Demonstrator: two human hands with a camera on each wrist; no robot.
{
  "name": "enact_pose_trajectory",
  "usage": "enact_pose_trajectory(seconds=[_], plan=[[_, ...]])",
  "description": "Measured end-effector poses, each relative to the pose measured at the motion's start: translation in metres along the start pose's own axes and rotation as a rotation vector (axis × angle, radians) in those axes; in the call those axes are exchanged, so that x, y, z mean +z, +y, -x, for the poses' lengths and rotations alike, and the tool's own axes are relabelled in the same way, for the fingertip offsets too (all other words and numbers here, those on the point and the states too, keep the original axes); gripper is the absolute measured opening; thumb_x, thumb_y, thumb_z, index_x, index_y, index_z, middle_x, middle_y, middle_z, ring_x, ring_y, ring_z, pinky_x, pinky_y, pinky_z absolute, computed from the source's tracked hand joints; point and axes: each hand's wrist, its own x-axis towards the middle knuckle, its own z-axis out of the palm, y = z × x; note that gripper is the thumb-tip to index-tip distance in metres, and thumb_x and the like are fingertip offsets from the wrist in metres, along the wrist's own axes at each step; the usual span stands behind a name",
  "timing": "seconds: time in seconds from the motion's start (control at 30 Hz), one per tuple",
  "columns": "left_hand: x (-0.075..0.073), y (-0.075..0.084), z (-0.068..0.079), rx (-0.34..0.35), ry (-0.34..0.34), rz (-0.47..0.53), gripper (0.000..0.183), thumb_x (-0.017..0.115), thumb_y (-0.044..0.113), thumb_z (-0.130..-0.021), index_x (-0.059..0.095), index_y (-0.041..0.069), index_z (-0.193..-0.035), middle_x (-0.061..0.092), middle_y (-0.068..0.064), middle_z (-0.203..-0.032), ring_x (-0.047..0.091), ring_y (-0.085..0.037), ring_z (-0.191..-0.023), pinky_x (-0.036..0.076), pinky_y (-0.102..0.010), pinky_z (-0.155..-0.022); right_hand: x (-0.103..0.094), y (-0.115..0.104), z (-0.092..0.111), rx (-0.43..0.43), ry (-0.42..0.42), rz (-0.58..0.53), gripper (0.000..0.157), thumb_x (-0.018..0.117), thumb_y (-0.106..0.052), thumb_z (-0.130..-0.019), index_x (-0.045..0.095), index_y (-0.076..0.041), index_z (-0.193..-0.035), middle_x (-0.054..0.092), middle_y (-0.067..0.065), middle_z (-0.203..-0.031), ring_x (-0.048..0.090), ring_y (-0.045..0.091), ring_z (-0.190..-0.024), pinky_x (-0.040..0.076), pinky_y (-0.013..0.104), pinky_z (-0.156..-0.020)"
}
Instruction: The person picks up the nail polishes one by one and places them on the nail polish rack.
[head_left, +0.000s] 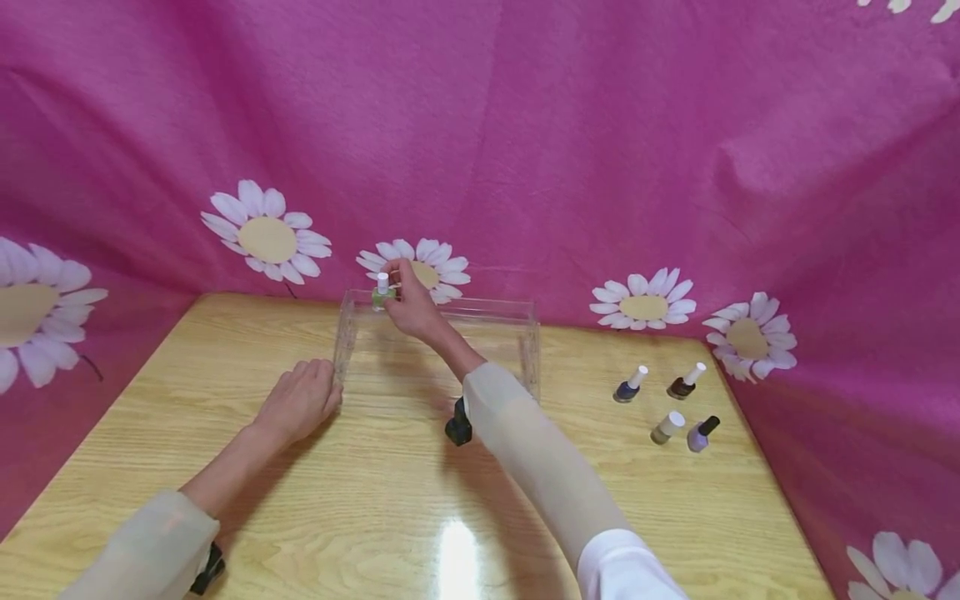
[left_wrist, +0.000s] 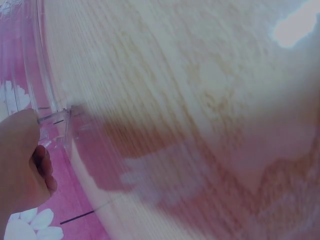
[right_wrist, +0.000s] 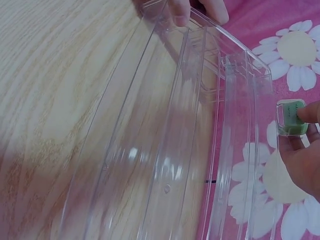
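A clear plastic tiered rack [head_left: 491,312] stands at the back of the wooden table, its long steps plain in the right wrist view. My right hand [head_left: 412,307] pinches a green nail polish bottle [head_left: 381,297] with a white cap, upright over the rack's back left part. The right wrist view has this bottle [right_wrist: 292,117] between thumb and fingers, beside the topmost step. Whether it touches the rack I cannot tell. At the rack's left end, my left hand [head_left: 300,400] grips the edge, with curled fingers [left_wrist: 44,162] in the left wrist view.
Several nail polish bottles stand at the table's right: a blue one [head_left: 626,390], a dark one [head_left: 682,387], a clear or greyish one [head_left: 663,431] and a lilac one [head_left: 698,438] with a black cap. A pink flowered cloth [head_left: 525,167] hangs behind and beside the table.
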Motion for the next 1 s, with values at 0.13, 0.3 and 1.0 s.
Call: enact_pose_trajectory(seconds=[0.13,0.3,1.0], plan=[[0.0021,-0.0007,0.0,-0.008,-0.017,0.01,0.018,0.059,0.015,-0.094,0.05,0.0,-0.09,0.051,-0.01,-0.077,0.051,-0.033,-0.073,0.043,-0.047,-0.063,-0.0005,0.0023,-0.0012,0.016,0.023,0.004,0.041,0.049,0.02,-0.088,0.04,-0.003,-0.121,0.054,0.015,-0.108,0.06,0.022,-0.089,0.046,0.022,-0.069],[0.0022,-0.0009,-0.0005,-0.023,-0.034,0.017,0.017,0.058,0.016,-0.095,0.05,0.001,-0.09,0.051,-0.009,-0.078,0.051,-0.032,-0.074,0.043,-0.046,-0.063,-0.002,0.0029,-0.0016,0.033,0.047,0.051,0.041,0.051,0.02,-0.087,0.043,-0.004,-0.119,0.055,0.014,-0.108,0.06,0.021,-0.088,0.047,0.022,-0.068],[0.0027,-0.002,-0.001,-0.05,-0.032,0.052,0.017,0.06,0.015,-0.094,0.049,0.002,-0.09,0.052,-0.009,-0.077,0.051,-0.031,-0.072,0.042,-0.046,-0.062,-0.002,0.0044,-0.0018,0.04,-0.022,0.188,0.036,0.055,0.019,-0.084,0.046,-0.005,-0.11,0.061,0.015,-0.108,0.061,0.021,-0.092,0.049,0.024,-0.071]])
